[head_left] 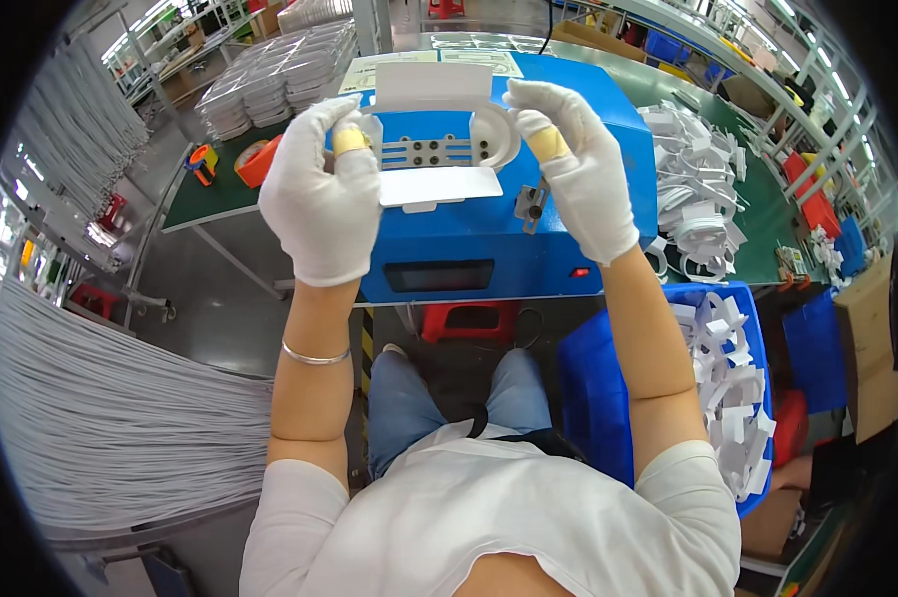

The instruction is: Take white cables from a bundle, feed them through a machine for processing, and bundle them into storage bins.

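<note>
Card (439,186), white and flat, lies at the front of the blue machine (568,259), and a white flap (434,86) stands up at the back. I cannot tell if the two are one piece. Between them, a white ring (498,137) sits on top of the machine, near a metal bar (439,155) with round screws. The gloved left hand (324,199) is at the left end of these things and the right hand (590,189) is by the ring, so it seems they sit there to be easy to get from both sides. Both hands are curled, with the fingertips close to the white things, but I cannot tell if they pinch anything. Yellow tape (350,140) goes round part of each glove, maybe to save the cloth from wear. On the green surface (762,231), a heap of white loops (693,179) lies beside the machine, and a blue bin (596,393) below has more. Both are likely there so the right hand can reach them. Long grey cords (120,418) lie side by side on the left, maybe so they don't tangle.
</note>
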`<state>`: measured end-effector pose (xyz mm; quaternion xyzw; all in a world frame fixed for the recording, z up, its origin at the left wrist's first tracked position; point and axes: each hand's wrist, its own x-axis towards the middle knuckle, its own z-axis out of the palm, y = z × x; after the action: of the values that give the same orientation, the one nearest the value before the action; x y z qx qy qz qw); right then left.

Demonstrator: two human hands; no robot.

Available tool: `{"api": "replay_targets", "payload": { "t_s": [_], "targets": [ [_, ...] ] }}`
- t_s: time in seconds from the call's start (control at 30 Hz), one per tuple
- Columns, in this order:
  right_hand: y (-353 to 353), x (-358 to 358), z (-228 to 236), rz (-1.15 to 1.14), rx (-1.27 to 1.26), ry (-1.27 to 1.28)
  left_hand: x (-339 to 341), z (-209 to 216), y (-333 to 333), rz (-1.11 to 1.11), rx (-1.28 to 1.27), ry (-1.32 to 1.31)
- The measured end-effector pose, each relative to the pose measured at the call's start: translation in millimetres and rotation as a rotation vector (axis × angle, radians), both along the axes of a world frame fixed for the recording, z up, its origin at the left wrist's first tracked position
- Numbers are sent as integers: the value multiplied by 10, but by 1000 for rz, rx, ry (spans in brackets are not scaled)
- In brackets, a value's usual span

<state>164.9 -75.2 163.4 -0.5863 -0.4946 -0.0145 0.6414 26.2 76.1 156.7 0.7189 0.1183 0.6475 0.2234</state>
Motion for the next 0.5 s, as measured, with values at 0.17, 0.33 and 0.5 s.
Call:
{"api": "replay_targets", "payload": {
  "t_s": [0.17,0.33,0.5],
  "targets": [
    [97,38,-15,-43,-112,25,6,-73,118,55,-24,24],
    [60,138,36,61,-304,146,-47,-160,295,-270,-402,153],
    [121,148,176,47,-218,57,-234,-529,41,-377,-665,26]
  ]
}}
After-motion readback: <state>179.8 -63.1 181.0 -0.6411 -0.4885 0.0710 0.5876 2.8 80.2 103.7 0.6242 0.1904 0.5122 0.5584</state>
